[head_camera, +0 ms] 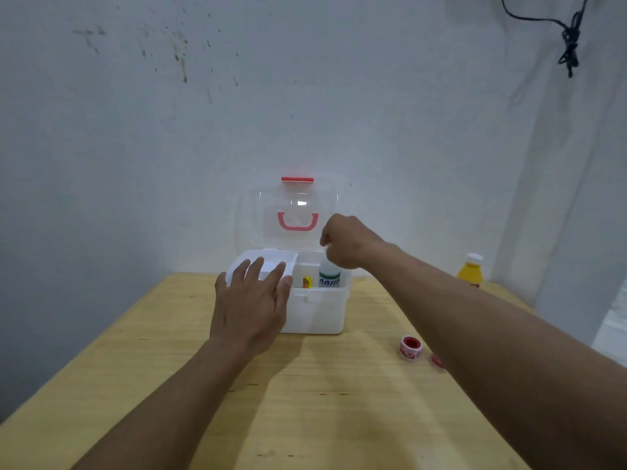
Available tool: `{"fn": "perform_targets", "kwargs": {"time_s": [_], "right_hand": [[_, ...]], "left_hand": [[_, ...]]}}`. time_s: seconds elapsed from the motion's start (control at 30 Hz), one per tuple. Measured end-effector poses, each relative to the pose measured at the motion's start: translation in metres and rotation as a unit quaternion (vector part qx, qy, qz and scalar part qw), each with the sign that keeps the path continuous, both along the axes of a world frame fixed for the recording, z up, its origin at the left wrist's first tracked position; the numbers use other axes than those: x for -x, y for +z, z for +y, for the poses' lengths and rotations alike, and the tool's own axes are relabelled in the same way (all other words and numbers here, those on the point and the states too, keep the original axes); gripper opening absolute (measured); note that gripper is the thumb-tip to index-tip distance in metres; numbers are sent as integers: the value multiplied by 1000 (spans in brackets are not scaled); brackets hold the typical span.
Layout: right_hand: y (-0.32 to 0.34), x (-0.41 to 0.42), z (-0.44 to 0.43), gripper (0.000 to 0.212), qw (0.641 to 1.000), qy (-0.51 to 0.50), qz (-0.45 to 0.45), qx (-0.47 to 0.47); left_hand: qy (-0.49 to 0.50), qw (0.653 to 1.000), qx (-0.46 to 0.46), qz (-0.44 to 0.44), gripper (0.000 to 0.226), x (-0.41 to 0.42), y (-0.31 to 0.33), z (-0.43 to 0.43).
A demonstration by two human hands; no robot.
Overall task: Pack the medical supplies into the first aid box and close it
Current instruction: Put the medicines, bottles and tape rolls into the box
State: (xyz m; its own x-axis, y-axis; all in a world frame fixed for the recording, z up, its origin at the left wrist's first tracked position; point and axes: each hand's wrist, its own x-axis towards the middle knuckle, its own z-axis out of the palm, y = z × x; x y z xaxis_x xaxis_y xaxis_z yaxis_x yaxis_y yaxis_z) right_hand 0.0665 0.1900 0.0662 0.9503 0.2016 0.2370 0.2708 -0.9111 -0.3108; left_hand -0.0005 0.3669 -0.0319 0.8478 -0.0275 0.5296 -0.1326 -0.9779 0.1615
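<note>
The white first aid box [319, 310] stands open on the wooden table, its clear lid [295, 215] with a pink handle upright against the wall. My left hand [252, 300] lies flat, fingers spread, on the box's front left corner over its white inner tray. My right hand [342, 242] grips the top of a white bottle [329, 274] with a green and blue label, which stands upright in the box's right compartment. A small yellow item [307, 282] sits beside it inside. A red and white tape roll [411, 348] lies on the table to the right.
A second red roll [437, 361] peeks out from behind my right forearm. A yellow bottle with a white cap [471, 270] stands at the table's far right edge. A white wall is just behind the box, and a curtain hangs at the right.
</note>
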Motion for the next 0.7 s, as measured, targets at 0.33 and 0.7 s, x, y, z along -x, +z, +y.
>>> {"fn": "perform_targets", "kwargs": {"time_s": [0.33,0.7], "right_hand": [[3,7,-16,49,1000,26,-13,-1],[9,30,-114,43,994,-107,-7,30]], "left_hand": [[-1,1000,0,0,64,-2,-1,2],[5,1000,5,-8,67,0,-1,1]]}}
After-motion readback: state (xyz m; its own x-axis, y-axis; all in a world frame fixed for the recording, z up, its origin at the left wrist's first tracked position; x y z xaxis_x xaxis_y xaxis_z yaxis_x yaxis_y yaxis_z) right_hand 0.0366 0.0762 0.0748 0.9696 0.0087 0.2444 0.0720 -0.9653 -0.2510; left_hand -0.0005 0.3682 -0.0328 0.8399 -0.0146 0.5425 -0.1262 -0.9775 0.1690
